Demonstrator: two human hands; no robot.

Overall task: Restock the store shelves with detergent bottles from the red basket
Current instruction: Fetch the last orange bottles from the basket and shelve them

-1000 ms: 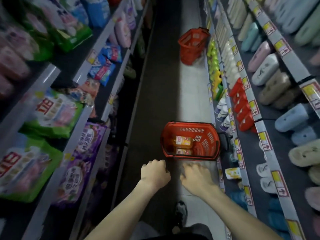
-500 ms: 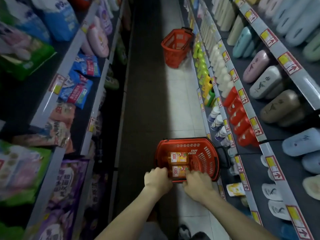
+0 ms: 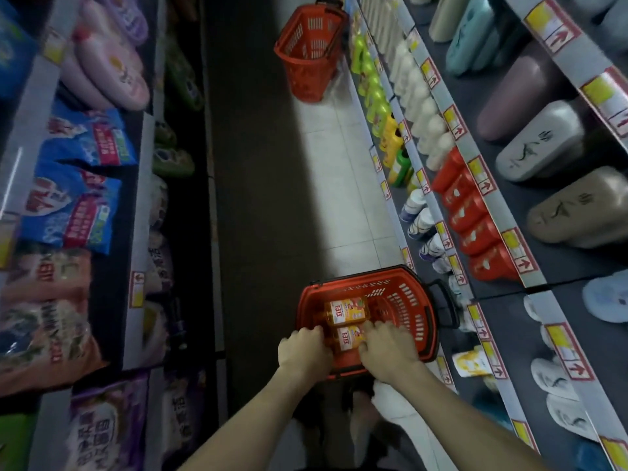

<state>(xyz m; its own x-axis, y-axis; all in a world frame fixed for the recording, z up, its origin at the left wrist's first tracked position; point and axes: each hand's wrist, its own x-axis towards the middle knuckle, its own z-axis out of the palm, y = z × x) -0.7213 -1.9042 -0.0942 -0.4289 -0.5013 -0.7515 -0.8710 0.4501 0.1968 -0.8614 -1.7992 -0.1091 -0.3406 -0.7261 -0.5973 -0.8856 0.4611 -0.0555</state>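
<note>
Two orange detergent bottles lay flat, side by side, in the red basket on the aisle floor: far bottle, near bottle. Left hand sat at the near bottle's left end, fingers curled down. Right hand covered its right end, fingers bent. I could not tell whether either gripped it. Stocked shelves rose just to the right. A second red basket stood well up the aisle.

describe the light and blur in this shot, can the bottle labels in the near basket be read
Head view: dim overall, with one bright strip of floor down the aisle and its left half in shadow; wide-angle lens bows the right shelves; motion blur smears the bags at left; the near basket and bottles are sharper, labels visible, small print unreadable.
</note>
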